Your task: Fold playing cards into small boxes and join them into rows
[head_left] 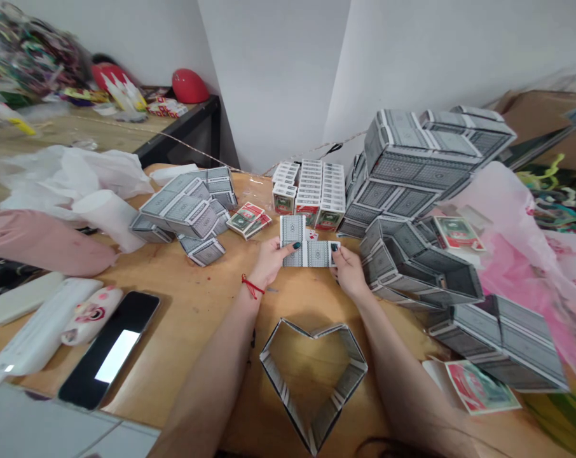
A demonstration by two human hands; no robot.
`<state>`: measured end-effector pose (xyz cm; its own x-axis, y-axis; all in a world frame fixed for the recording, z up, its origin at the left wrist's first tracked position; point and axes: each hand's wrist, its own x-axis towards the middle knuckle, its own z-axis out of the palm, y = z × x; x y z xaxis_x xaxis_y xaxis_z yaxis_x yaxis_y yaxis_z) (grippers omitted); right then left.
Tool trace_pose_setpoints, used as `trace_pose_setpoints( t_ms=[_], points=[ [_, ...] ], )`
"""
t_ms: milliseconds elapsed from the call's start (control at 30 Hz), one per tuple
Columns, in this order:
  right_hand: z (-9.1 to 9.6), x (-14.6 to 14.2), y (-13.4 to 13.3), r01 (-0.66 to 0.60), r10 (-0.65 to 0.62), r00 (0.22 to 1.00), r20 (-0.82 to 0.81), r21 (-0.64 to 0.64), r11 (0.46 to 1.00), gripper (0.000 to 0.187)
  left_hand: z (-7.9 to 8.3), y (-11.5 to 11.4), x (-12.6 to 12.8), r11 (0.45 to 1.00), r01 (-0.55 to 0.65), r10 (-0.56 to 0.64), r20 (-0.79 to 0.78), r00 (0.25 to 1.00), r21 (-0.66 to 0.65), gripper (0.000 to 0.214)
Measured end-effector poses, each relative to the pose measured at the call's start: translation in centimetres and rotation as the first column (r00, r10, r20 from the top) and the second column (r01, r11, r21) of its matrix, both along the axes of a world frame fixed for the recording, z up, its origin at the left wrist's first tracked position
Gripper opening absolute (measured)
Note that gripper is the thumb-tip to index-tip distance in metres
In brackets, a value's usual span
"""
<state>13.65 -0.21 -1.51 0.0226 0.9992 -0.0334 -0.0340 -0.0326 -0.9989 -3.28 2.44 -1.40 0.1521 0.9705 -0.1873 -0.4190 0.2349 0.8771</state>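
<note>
Both hands hold a flat piece of joined playing cards (318, 253), patterned grey backs facing me, over the middle of the table. My left hand (270, 259) pinches its left part, thumb on top, where one card stands up above the row. At the right end my right hand (348, 266) pinches it between thumb and fingers. A few card faces with red pips (311, 235) show just behind it. Between my forearms stands a heart-shaped frame (282, 388) made of playing cards, its middle open to the table.
Stacked card boxes (309, 184) stand at the back, with two more boxes (246, 218) lying left of them. Tall card structures (407, 149) fill the right, smaller ones (183, 203) the left. A phone (109, 350) and a white power strip (49, 324) lie at left front.
</note>
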Motion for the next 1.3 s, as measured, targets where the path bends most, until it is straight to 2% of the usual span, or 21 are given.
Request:
trace_pose_setpoints(
  t_ms=[100, 333, 567, 900, 1033, 1133, 1200, 1233, 1300],
  points=[
    [-0.2, 0.2, 0.1, -0.016, 0.016, 0.999, 0.029, 0.008, 1.000, 0.037, 0.1, 0.2, 0.0, 1.000, 0.005, -0.005, 0.007, 1.000, -0.005, 0.036],
    [-0.6, 0.4, 0.5, 0.098, -0.103, 0.989, 0.109, 0.049, 0.994, 0.033, 0.1, 0.1, 0.0, 0.999, -0.036, 0.035, 0.006, 0.999, 0.014, 0.037],
    [-0.7, 0.3, 0.3, 0.067, -0.067, 0.994, 0.082, 0.007, 0.998, 0.033, -0.1, 0.0, 0.1, 0.998, -0.046, 0.047, -0.008, 0.999, 0.034, 0.036],
    [-0.3, 0.2, 0.4, 0.054, -0.055, 0.996, 0.063, 0.018, 0.998, 0.030, 0.1, -0.2, 0.4, 0.995, -0.085, 0.086, -0.039, 0.996, 0.043, 0.039],
    [-0.3, 0.1, 0.6, 0.137, -0.139, 0.990, 0.040, 0.040, 0.990, 0.030, 0.3, -0.3, 0.8, 0.977, -0.156, 0.169, -0.082, 0.982, 0.144, 0.035],
    [0.0, 0.0, 0.8, 0.191, -0.191, 0.976, -0.103, -0.008, 0.982, 0.032, 0.6, -0.3, 0.7, 0.946, -0.163, 0.214, -0.165, 0.963, 0.279, 0.028],
    [0.3, 0.0, 0.9, 0.109, -0.124, 0.961, -0.246, -0.073, 0.991, 0.037, 0.9, -0.4, 0.3, 0.908, -0.109, 0.216, -0.229, 0.949, 0.405, 0.018],
    [0.4, 0.0, 0.9, 0.046, -0.075, 0.946, -0.316, -0.099, 0.994, 0.041, 1.1, -0.5, 0.1, 0.874, -0.045, 0.206, -0.285, 0.936, 0.483, 0.010],
    [0.5, 0.0, 0.9, -0.057, -0.003, 0.908, -0.420, -0.130, 0.990, 0.042, 1.4, -0.6, -0.3, 0.818, 0.010, 0.257, -0.380, 0.889, 0.576, 0.003]
  ],
)
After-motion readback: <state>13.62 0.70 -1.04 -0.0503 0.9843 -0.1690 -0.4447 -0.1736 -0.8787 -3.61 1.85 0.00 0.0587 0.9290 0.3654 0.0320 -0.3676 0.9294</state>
